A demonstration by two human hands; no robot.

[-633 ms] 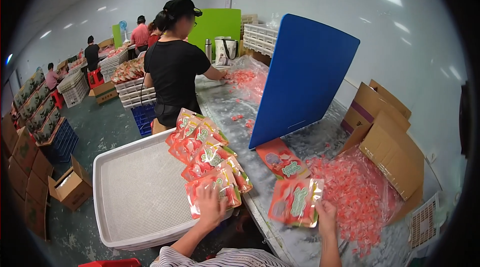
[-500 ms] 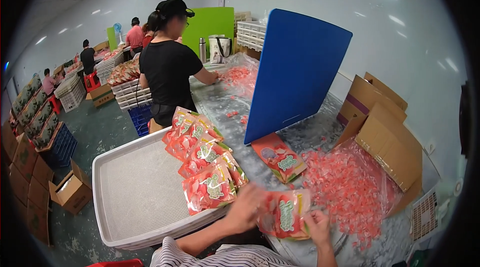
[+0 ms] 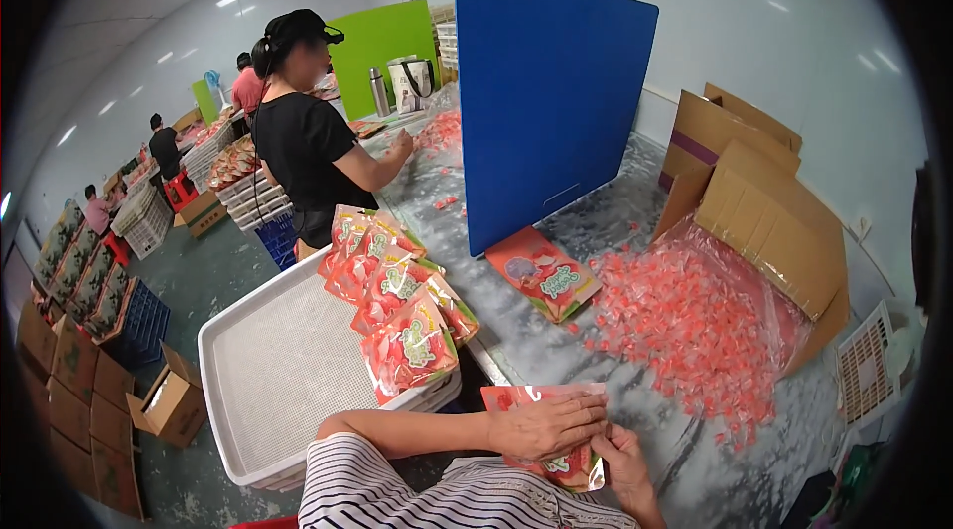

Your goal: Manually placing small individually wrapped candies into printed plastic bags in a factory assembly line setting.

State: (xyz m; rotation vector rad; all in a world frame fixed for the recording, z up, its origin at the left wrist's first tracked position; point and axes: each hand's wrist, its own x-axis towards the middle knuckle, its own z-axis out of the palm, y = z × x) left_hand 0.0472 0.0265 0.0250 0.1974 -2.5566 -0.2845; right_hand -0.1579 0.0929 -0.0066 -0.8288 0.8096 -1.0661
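A red and pink snack pouch (image 3: 516,400) lies at the near table edge, close to my body. Across its upper part rests my left hand (image 3: 551,425), open, its fingers stretched flat over the front. My right hand (image 3: 625,460) pinches the pouch's right edge between thumb and fingers. Beyond my hands, another flat pouch (image 3: 544,276) lies beside the foot of the blue divider. To its right spreads a heap of small, individually wrapped pink-red pieces (image 3: 685,330). Several filled pouches (image 3: 407,340) overlap along the right side of the white mesh tray (image 3: 283,350).
An upright blue divider board (image 3: 556,112) stands on the table. A tipped cardboard carton (image 3: 774,241) with a plastic liner sits behind the heap. A co-worker in black (image 3: 308,132) works on the far left side. An open carton (image 3: 169,400) stands on the floor.
The pouch in my hands has come nearer to my body. My left hand has moved right, from the pouch's left side to flat across its front. The co-worker's arm has lifted.
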